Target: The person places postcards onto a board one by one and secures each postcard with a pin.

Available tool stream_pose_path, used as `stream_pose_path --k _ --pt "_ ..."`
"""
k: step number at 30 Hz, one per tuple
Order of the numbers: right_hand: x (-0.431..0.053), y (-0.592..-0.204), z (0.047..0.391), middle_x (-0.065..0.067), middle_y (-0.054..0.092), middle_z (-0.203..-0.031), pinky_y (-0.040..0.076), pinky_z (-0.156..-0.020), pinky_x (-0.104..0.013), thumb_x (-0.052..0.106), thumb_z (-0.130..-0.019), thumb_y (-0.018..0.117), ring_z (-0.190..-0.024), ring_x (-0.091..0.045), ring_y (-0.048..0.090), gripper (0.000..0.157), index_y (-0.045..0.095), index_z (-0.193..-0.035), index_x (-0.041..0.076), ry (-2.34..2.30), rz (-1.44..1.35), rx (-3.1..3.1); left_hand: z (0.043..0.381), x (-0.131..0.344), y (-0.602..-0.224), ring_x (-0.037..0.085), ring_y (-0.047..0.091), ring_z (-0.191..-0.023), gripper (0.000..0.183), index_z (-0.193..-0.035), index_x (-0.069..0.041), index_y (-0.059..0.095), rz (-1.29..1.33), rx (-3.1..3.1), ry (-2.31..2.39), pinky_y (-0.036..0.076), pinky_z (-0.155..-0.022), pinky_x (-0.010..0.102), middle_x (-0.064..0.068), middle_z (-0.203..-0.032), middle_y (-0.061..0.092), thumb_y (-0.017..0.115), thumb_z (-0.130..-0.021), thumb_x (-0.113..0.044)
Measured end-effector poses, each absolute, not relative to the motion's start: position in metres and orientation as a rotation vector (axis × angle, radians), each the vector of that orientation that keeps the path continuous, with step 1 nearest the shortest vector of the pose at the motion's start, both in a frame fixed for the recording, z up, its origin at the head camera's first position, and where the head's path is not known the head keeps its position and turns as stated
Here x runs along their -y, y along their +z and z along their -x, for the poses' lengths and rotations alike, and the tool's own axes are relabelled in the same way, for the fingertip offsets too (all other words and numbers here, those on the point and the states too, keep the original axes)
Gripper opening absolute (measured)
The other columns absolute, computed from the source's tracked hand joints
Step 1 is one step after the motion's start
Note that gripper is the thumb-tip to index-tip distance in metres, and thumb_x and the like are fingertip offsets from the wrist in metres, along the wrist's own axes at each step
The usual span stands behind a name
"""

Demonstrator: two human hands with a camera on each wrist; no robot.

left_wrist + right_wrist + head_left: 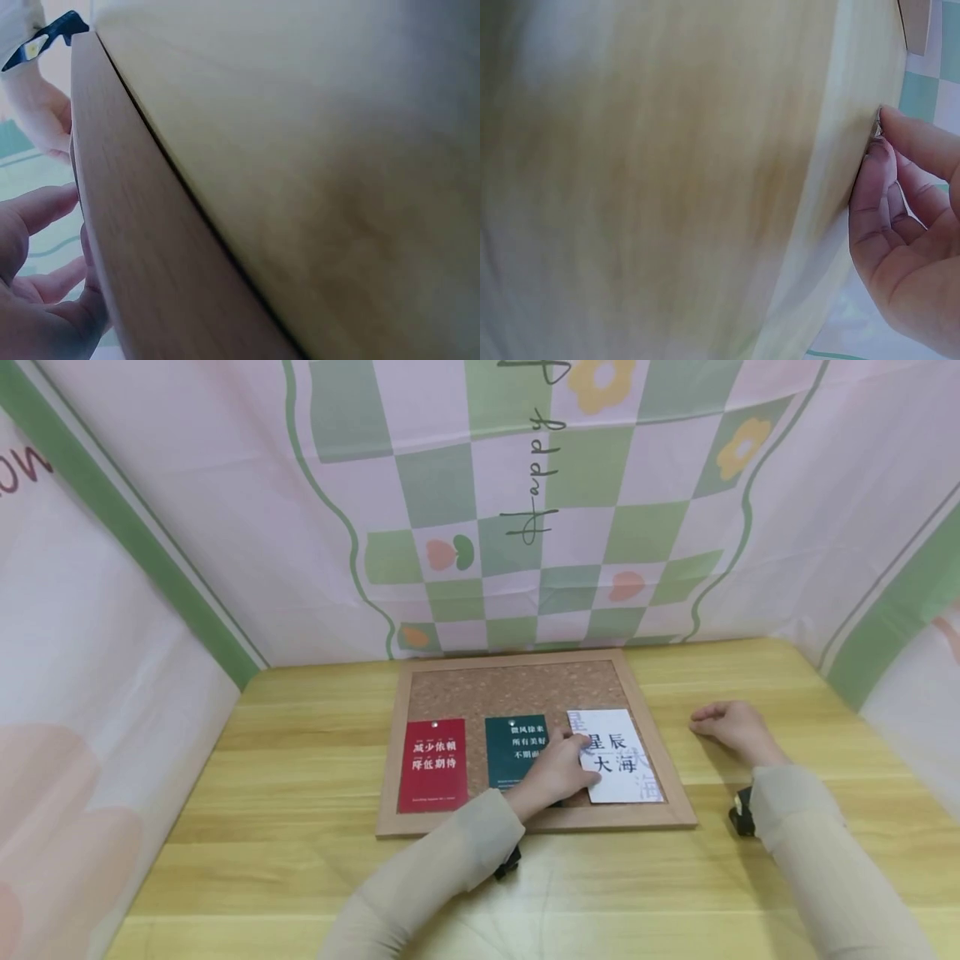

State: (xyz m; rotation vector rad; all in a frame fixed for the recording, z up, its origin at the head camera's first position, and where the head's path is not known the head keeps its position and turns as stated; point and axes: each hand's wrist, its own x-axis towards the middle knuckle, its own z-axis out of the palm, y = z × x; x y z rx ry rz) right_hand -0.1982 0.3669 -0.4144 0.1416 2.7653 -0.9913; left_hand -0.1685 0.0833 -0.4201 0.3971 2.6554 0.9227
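On the framed cork board point(517, 685) lie three cards with printed characters: a red card point(433, 777), a dark green card point(506, 752) and a white card point(622, 777). My left hand point(558, 768) reaches across the green card, its thumb and fingers spread onto the white card's left side. In the left wrist view the left hand point(45, 277) shows beyond the wooden frame edge. Right of the board, low over the table, my right hand point(735, 731) pinches a small silvery thumbtack point(877, 129) between thumb and index finger, the other fingers curled.
A small shiny tack point(434, 724) sits at the red card's top, another tack point(512, 722) at the green card's. The wooden table point(300, 777) surrounds the board. Behind stands a checkered fabric backdrop point(517, 552), its lower edge meeting the table's back.
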Motion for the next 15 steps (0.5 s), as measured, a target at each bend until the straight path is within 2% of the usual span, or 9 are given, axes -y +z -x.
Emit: stream_pose_path --k 6,15 --pt "-0.3660 -0.4142 0.1980 -0.039 0.050 -0.123 0.035 -0.095 -0.061 0.017 -0.094 0.055 -0.112 -0.051 0.047 0.039 0.055 -0.115 -0.016 -1.002 -0.145 -2.772 0.1674 -0.0841 -0.4186 0.014 0.053 -0.118 0.055 -0.135 -0.015 0.055 -0.407 -2.662 0.911 0.047 -0.099 0.024 0.007 -0.141 0.043 0.073 -0.084 -0.025" --pt "-0.3679 -0.4165 0.1999 -0.038 0.054 -0.118 0.038 -0.090 -0.056 0.019 -0.094 0.056 -0.107 -0.047 0.050 0.038 0.058 -0.111 -0.015 -0.984 -0.146 -2.788 0.1679 -0.0858 -0.4169 0.013 0.053 -0.117 0.054 -0.134 -0.017 0.055 -0.420 -2.677 0.870 0.048 -0.097 0.024 0.006 -0.140 0.044 0.073 -0.084 -0.027"
